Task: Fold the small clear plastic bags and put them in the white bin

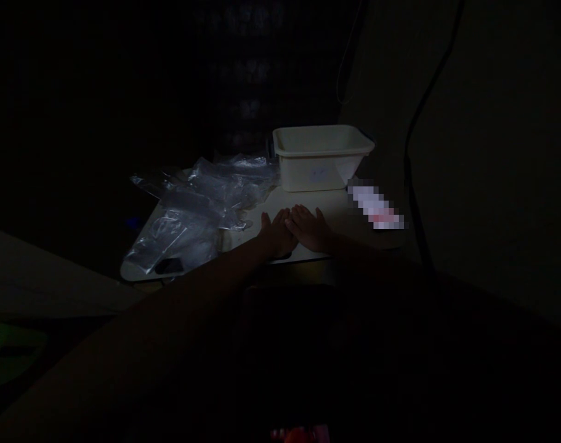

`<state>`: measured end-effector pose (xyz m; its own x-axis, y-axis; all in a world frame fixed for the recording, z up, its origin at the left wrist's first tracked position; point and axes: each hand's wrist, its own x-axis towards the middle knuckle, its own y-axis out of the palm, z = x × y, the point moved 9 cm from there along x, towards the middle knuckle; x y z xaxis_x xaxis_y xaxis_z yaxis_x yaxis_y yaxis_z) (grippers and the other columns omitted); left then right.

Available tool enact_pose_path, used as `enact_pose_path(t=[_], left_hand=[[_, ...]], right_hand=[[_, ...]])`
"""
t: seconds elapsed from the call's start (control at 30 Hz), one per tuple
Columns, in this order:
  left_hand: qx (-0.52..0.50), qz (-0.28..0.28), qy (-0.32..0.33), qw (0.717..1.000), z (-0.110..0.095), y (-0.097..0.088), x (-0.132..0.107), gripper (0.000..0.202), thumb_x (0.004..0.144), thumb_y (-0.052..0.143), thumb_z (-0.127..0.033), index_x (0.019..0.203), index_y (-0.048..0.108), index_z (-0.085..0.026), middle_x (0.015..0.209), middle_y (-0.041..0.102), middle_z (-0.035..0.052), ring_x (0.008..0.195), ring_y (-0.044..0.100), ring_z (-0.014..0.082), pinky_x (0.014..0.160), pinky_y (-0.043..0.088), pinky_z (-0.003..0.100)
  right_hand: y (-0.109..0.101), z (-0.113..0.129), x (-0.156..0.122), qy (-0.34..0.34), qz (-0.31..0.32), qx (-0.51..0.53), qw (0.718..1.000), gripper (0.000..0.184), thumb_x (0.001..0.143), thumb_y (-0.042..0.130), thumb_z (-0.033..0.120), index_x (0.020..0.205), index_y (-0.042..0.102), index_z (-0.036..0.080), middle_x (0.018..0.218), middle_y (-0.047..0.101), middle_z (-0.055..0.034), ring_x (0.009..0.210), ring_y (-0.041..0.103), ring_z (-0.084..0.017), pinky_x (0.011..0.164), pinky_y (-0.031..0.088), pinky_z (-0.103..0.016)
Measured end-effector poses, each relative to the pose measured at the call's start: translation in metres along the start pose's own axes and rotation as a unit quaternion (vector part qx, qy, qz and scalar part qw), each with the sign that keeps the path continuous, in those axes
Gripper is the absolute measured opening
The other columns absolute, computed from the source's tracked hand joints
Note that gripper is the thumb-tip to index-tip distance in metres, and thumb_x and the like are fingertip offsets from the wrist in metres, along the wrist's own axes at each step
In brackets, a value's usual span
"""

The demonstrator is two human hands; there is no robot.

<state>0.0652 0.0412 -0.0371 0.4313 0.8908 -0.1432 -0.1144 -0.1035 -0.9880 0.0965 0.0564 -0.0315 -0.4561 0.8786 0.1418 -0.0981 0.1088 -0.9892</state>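
Note:
In dim light, my left hand (276, 235) and my right hand (310, 227) rest together at the front edge of a small white table (280, 209). Their fingers are stretched out and meet or overlap at the tips; nothing shows in either hand. To the left of them lies a spread of clear plastic bags (215, 191), crumpled and shiny. A white plastic tub (319, 172) stands upright behind the hands. Whatever lies under the palms is hidden.
Right of the tub is a bright, blurred-out item (375, 206), perhaps a lit screen. A dark cable (407, 154) hangs along the right side. The table's left front corner has a dark handle hole (169, 266). Most surroundings are too dark to make out.

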Motion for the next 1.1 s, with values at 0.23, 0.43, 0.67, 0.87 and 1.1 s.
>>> enact_pose_path(t=[0.23, 0.43, 0.67, 0.87, 1.1], left_hand=[[0.006, 0.023, 0.006, 1.000, 0.005, 0.003, -0.002, 0.064, 0.079, 0.016, -0.045, 0.132, 0.008, -0.009, 0.138, 0.007, 0.0138, 0.126, 0.005, 0.0257, 0.094, 0.009, 0.056], [0.015, 0.036, 0.020, 0.999, 0.010, 0.003, -0.005, 0.072, 0.077, 0.021, -0.050, 0.131, 0.007, -0.006, 0.138, 0.007, 0.0161, 0.126, 0.004, 0.0273, 0.095, 0.009, 0.054], [0.020, 0.028, 0.019, 0.999, 0.010, 0.001, -0.007, 0.058, 0.081, 0.011, -0.039, 0.131, 0.011, -0.009, 0.138, 0.010, 0.0117, 0.126, 0.006, 0.0221, 0.096, 0.009, 0.051], [0.026, 0.014, 0.015, 0.999, 0.009, 0.000, -0.007, 0.059, 0.081, 0.010, -0.038, 0.131, 0.011, -0.006, 0.138, 0.012, 0.0134, 0.126, 0.009, 0.0234, 0.096, 0.009, 0.052], [0.030, 0.020, 0.010, 0.999, 0.010, 0.000, -0.007, 0.058, 0.081, 0.013, -0.037, 0.131, 0.011, -0.008, 0.138, 0.012, 0.0127, 0.126, 0.007, 0.0257, 0.095, 0.010, 0.052]], right_hand=[[0.000, 0.001, -0.001, -0.003, 0.005, 0.000, 1.000, 0.054, 0.085, 0.010, 0.040, 0.124, 0.033, 0.010, 0.133, 0.028, -0.0130, 0.123, 0.021, -0.022, 0.095, 0.018, -0.050], [-0.002, 0.003, -0.002, -0.009, -0.014, -0.012, 1.000, 0.054, 0.085, 0.013, 0.041, 0.123, 0.035, 0.010, 0.132, 0.032, -0.0133, 0.122, 0.024, -0.023, 0.094, 0.021, -0.050], [-0.002, 0.002, -0.002, -0.009, -0.034, -0.024, 0.999, 0.052, 0.084, 0.014, 0.040, 0.122, 0.037, 0.011, 0.131, 0.033, -0.0129, 0.121, 0.027, -0.022, 0.094, 0.021, -0.049], [-0.004, 0.003, -0.004, -0.008, -0.035, -0.025, 0.999, 0.051, 0.085, 0.014, 0.038, 0.122, 0.036, 0.011, 0.131, 0.033, -0.0126, 0.121, 0.027, -0.022, 0.095, 0.021, -0.048], [0.000, 0.001, -0.002, 0.002, -0.014, -0.016, 1.000, 0.052, 0.084, 0.014, 0.039, 0.124, 0.035, 0.012, 0.132, 0.031, -0.0116, 0.122, 0.023, -0.022, 0.095, 0.018, -0.048]])
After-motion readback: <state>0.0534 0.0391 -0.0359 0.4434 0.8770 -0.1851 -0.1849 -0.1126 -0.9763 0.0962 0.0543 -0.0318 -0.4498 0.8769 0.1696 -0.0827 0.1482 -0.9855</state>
